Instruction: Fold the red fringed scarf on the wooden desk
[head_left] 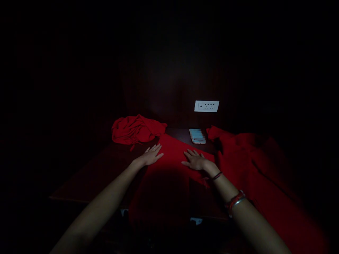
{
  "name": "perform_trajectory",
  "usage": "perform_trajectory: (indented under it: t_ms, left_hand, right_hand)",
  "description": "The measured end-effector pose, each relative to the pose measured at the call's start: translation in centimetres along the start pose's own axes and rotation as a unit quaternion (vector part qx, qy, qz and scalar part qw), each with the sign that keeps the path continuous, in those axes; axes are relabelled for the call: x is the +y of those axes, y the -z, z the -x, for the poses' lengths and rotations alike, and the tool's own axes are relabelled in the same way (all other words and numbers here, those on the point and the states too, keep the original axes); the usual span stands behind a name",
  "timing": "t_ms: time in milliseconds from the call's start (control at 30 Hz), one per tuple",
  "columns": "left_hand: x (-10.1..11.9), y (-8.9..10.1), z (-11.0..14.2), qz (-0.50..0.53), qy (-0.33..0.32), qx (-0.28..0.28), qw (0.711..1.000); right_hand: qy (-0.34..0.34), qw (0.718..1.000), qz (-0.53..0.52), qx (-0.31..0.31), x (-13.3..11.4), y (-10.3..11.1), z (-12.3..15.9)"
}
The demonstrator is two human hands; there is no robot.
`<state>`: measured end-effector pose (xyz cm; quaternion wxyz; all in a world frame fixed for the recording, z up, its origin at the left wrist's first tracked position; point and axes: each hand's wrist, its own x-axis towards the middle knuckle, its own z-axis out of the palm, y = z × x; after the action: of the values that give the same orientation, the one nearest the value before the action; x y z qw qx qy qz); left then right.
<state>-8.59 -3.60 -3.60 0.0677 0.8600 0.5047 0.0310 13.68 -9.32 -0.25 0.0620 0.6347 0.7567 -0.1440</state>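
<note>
A red scarf (171,155) lies flat across the dark table, its near end hanging over the front edge into shadow. On its left side rests my left hand (151,156), palm down with the fingers stretched out; a ring shows on one finger. My right hand (194,159) lies on the right part of the same cloth, fingers spread and pointing left. Neither hand grips anything. Bracelets (235,200) circle my right forearm.
A crumpled red cloth (132,129) sits at the back left of the table (92,176). A phone (197,136) lies near the back, below a white wall socket (206,106). More red cloth (238,151) drapes down on the right. The surroundings are very dark.
</note>
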Motion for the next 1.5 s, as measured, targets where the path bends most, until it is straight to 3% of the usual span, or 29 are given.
perform_trajectory:
  t_ms: [167,300,433,533,633,733,833,1033,1200,1333,1500]
  left_hand:
    - [-0.2,0.3,-0.3,-0.005,0.041,-0.034,0.999]
    - [-0.3,0.3,-0.4,-0.007,0.043,-0.043,0.998]
    - [-0.1,0.6,-0.4,-0.005,0.067,-0.064,0.996]
    - [0.3,0.8,-0.3,-0.002,0.081,-0.071,0.994]
    - [0.6,0.9,-0.2,0.003,0.084,-0.060,0.995]
    - [0.5,1.0,-0.1,0.007,0.089,-0.068,0.994]
    - [0.5,1.2,0.0,0.011,0.095,-0.074,0.993]
    - [0.5,1.1,-0.3,0.009,0.095,-0.065,0.993]
    - [0.6,0.4,-0.8,-0.018,0.090,0.020,0.996]
    - [1.3,-0.2,-1.1,-0.012,0.115,0.033,0.993]
    - [1.9,-0.2,-1.1,0.009,0.123,0.040,0.992]
  right_hand:
    - [0.079,0.990,-0.001,0.115,-3.1,0.5,-2.8]
    - [0.104,0.991,0.002,0.087,-3.5,-1.0,-4.6]
    - [0.050,0.996,-0.010,0.067,-1.6,-1.6,-4.8]
    - [0.009,0.995,-0.018,0.097,-1.1,-1.3,-4.1]
    - [0.065,0.988,-0.017,0.138,-2.2,-1.4,-3.3]
    - [0.109,0.990,-0.012,0.089,-3.3,-1.6,-3.0]
    - [0.066,0.997,-0.006,0.040,-2.6,-1.7,-3.3]
    - [-0.029,0.998,-0.026,0.054,0.5,-1.3,-3.7]
    - [-0.057,0.986,-0.045,0.150,-0.7,-0.4,-1.3]
    - [-0.121,0.986,-0.054,0.100,-1.5,0.2,0.5]
    - [-0.113,0.988,-0.061,0.085,-0.7,0.8,-0.2]
